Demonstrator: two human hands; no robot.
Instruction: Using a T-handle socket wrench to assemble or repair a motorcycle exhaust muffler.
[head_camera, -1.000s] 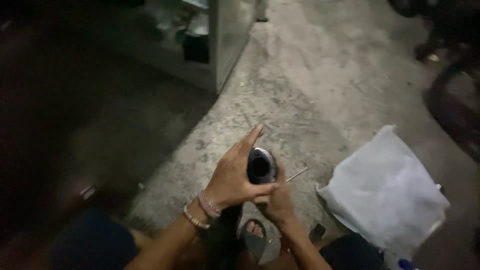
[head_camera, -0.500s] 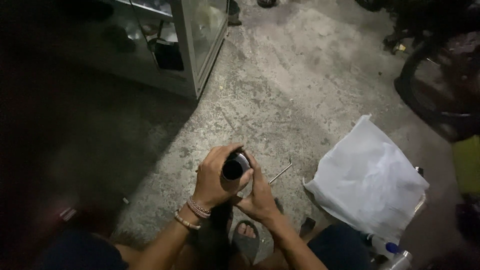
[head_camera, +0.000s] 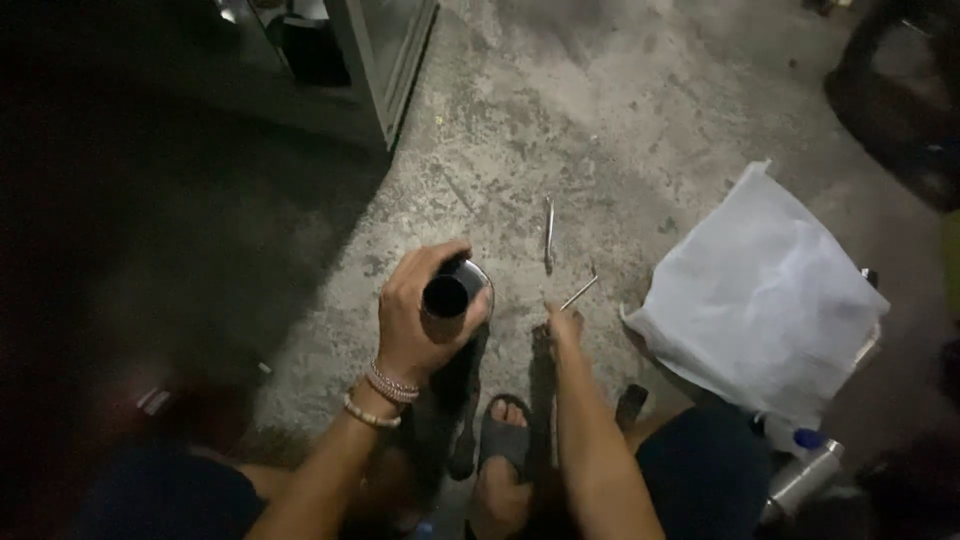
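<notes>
The left hand (head_camera: 415, 320) wraps its fingers tight around a dark metal cylinder (head_camera: 450, 293), held upright above the concrete floor (head_camera: 620, 130), open mouth facing the camera. The right hand (head_camera: 563, 322) pinches fingertips on a thin bent metal rod (head_camera: 578, 292) lying on the floor; a firm pinch near its end seems wise, since it looks slim and slippery. A second rod (head_camera: 548, 228) lies just beyond.

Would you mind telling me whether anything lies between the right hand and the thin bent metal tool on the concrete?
Nothing visible does. The right hand has its fingertips right at the near end of the bent metal tool, with only bare concrete floor around it. The left hand grips a dark cylinder off to the side.
</notes>
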